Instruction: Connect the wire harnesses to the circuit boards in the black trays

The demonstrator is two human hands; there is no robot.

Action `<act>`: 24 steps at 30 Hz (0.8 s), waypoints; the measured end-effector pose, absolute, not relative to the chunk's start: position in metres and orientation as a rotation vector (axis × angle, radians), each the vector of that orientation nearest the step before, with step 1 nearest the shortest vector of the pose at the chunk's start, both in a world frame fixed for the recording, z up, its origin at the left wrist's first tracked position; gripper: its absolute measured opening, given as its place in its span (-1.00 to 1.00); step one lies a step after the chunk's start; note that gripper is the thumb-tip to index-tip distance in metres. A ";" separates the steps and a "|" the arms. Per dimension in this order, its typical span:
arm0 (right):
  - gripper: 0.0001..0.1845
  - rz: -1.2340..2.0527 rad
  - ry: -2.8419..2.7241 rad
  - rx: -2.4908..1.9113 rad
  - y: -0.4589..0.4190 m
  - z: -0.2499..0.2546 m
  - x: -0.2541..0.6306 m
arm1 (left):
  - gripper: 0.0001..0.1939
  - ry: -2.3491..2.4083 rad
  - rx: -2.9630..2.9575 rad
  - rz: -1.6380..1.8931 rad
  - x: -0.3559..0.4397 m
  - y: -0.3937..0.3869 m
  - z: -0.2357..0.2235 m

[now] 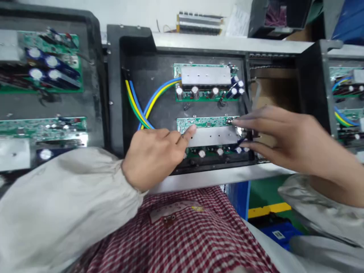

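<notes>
The lower green circuit board [209, 122] with a long silver heat sink [213, 137] lies in a black tray [159, 49]. My left hand [157, 155] is curled around the board's left end, one digit stretched onto the heat sink. At the right end, my right hand [284, 136] grips the board between fingers at its upper side and the thumb near the blue capacitors [239, 149]. Blue and yellow-green wires [140, 112] run from the tray's left side; their lower ends are hidden behind my left hand. A second circuit board [206, 96] sits above, its wires attached at the left.
Another black tray with larger boards [54, 72] stands at the left, and one more with boards [348, 93] at the far right. A brown cardboard piece [274, 89] shows between trays. Stacked metal strips [200, 23] and a black bin [280, 17] are at the back.
</notes>
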State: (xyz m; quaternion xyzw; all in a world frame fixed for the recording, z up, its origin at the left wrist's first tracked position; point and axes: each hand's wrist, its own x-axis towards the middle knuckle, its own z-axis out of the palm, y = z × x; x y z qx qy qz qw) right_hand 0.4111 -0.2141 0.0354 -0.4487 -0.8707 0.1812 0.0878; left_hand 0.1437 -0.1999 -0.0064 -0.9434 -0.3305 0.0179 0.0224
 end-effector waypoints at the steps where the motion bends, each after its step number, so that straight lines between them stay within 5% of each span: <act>1: -0.62 0.524 -2.614 -1.327 -0.219 0.031 0.414 | -0.54 -1.072 -2.928 0.132 0.145 -0.200 -0.005; 24: -0.71 0.422 -2.770 -1.108 -0.191 0.004 0.421 | -0.55 -1.147 -2.954 0.342 0.153 -0.201 -0.003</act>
